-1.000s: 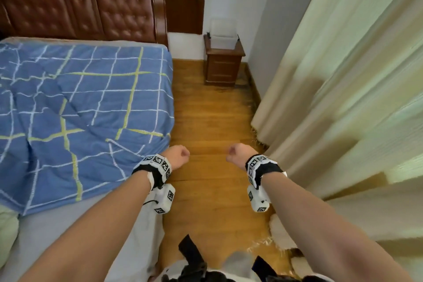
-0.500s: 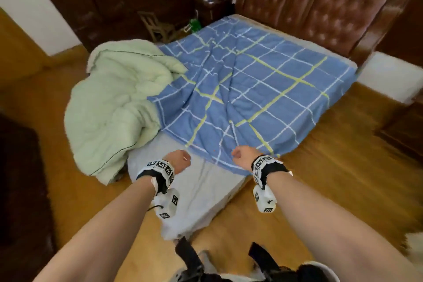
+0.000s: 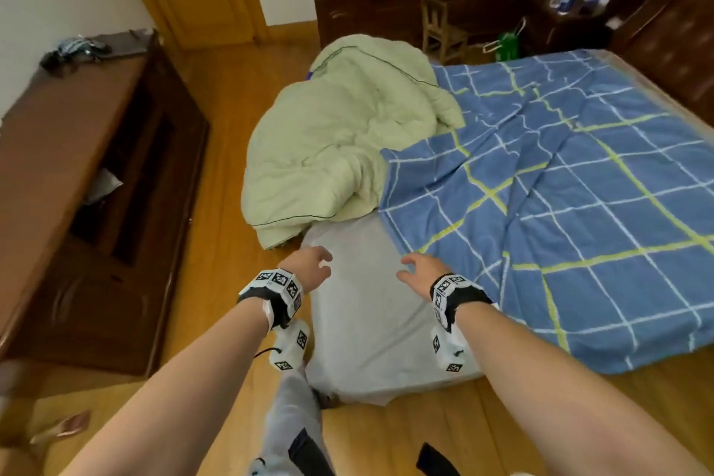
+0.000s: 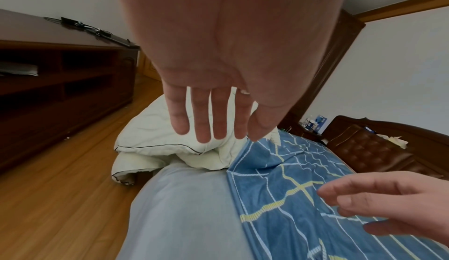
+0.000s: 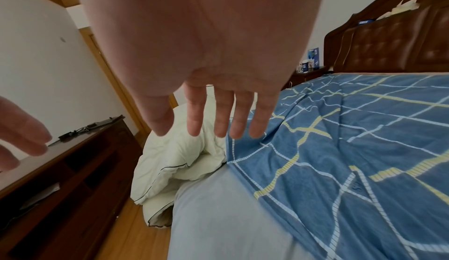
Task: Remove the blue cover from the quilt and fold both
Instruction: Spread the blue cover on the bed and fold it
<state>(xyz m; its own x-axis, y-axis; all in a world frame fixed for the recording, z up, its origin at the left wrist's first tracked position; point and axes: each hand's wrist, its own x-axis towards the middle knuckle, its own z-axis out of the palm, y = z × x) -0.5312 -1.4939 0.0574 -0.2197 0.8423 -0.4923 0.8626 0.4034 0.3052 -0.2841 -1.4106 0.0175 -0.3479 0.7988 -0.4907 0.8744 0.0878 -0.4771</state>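
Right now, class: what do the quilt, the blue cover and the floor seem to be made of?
Quilt: pale green padded fabric, probably fibre-filled; it bunches in puffy folds with dark piping along the edge.
Blue cover: thin woven cloth, likely cotton; it lies flat with fine creases and a printed white and yellow grid.
Floor: wood or wood-look planks; orange-brown, with board lines and a slight sheen.

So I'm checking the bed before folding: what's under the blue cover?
The blue cover lies spread flat on the grey sheet, which shows bare at the bed's corner. The green quilt sits beside it; anything beneath is hidden.
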